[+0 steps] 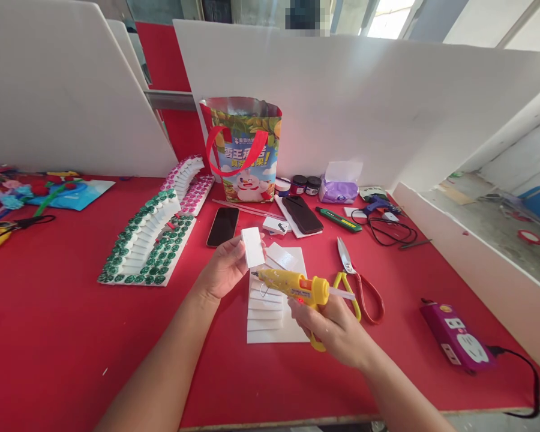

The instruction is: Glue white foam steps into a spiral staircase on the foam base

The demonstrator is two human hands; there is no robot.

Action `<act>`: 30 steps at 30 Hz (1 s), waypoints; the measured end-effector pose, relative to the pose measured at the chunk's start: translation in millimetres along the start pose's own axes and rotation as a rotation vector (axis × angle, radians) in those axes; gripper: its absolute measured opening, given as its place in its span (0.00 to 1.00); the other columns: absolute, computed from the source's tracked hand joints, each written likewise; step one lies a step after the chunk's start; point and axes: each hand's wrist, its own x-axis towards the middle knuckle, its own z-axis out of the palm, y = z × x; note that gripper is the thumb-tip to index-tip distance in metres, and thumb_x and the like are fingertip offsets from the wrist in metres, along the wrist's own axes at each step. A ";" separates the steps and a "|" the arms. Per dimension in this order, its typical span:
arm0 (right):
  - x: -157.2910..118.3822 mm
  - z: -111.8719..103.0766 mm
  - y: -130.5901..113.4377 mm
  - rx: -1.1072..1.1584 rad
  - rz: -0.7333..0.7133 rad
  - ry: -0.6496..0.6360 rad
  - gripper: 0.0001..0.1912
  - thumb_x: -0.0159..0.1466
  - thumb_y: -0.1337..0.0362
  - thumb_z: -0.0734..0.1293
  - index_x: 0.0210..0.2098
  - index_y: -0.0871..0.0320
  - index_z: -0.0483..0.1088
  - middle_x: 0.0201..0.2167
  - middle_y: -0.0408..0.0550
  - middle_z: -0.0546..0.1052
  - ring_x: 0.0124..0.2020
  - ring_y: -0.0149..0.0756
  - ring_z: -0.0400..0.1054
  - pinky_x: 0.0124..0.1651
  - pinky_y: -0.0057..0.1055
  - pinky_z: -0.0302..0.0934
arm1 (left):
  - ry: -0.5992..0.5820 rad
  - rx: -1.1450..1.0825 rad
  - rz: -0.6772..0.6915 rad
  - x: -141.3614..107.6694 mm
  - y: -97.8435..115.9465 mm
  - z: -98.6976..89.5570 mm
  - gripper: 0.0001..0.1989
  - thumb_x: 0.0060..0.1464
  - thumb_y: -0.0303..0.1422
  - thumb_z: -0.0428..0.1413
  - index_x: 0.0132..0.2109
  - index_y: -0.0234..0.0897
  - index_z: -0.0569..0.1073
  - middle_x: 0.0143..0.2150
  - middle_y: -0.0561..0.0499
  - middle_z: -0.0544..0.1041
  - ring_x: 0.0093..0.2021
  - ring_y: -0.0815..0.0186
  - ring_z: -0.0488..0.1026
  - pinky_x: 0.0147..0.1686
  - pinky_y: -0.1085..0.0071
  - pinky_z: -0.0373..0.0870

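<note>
Between the fingers and thumb of my left hand [227, 264] is a small white rectangular block [252, 247], held upright above the table. My right hand [330, 327] grips a yellow hot glue gun [292, 283], its nozzle pointing left just below the block. A clear glue stick [342, 293] pokes out of the gun's back, and a red light glows on its side. Beneath both hands lies a white board [292, 333] bearing several overlapping white pieces [264, 313] set like steps. The glue gun covers part of that board.
Scissors [357, 279] with red and yellow handles lie right of the board. Two phones [224, 227], a green cutter [338, 219] and a printed bag [245, 150] stand farther back. Stepped models with green rosettes [148, 243] sit left; a purple power strip [456, 339] sits right.
</note>
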 end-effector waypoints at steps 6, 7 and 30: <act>2.5 -5.8 -13.4 0.098 -0.043 0.112 0.22 0.68 0.45 0.63 0.38 0.60 0.74 0.22 0.42 0.66 0.22 0.29 0.57 0.22 0.27 0.52 | -0.046 0.025 -0.033 -2.4 -1.7 -1.8 0.19 0.46 0.38 0.72 0.45 0.34 0.83 0.40 0.46 0.85 0.40 0.61 0.82 0.44 0.67 0.76; 4.0 -6.3 -14.1 0.102 -0.052 0.134 0.22 0.68 0.46 0.63 0.38 0.59 0.74 0.22 0.42 0.66 0.21 0.29 0.56 0.21 0.27 0.52 | -0.066 0.027 -0.044 -2.9 -2.3 -1.7 0.19 0.45 0.38 0.72 0.44 0.35 0.83 0.40 0.46 0.85 0.40 0.60 0.82 0.44 0.66 0.77; 12.5 -5.6 -7.1 -0.009 -0.006 0.163 0.24 0.69 0.44 0.61 0.27 0.58 0.66 0.20 0.41 0.62 0.21 0.28 0.54 0.23 0.28 0.50 | -0.132 0.087 -0.112 -4.6 -3.0 -3.7 0.17 0.44 0.38 0.73 0.41 0.35 0.85 0.37 0.44 0.86 0.37 0.58 0.83 0.42 0.64 0.77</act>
